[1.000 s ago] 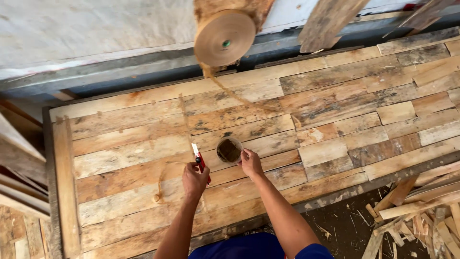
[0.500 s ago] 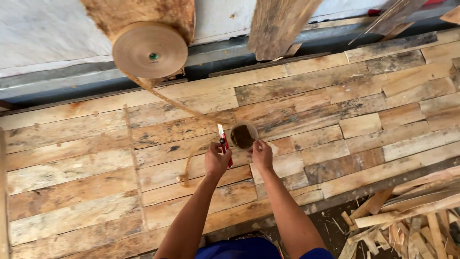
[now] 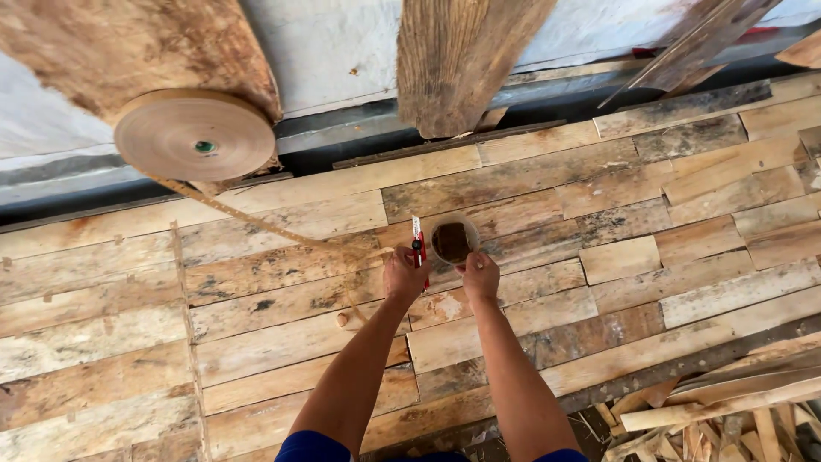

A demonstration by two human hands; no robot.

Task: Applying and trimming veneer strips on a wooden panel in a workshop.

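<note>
Over a wide panel of patchwork wooden boards (image 3: 256, 342), 2 bare arms reach forward from the bottom of the view. The left hand (image 3: 404, 278) is closed around a red utility knife (image 3: 418, 244), whose blade end points away from the person, and it also seems to pinch the end of a tan strip (image 3: 256, 224) that runs back across the boards to a large flat roll of banding (image 3: 195, 135) lying near the far edge. The right hand (image 3: 481, 272) curls narrowly against the near rim of a small round cup (image 3: 452, 241) holding something dark brown; whether it truly grips the cup or only steadies it cannot be told. Cup and knife sit just beside each other, between the 2 hands. A thick rough plank (image 3: 462, 60) leans at the far side, and loose offcuts (image 3: 727, 411) lie in a heap at lower right. Judging from this, the main risks are the knife tip nudging the cup and spilling its contents over the boards, or the strip tugging the left hand and letting the blade slip toward the right fingers.
</note>
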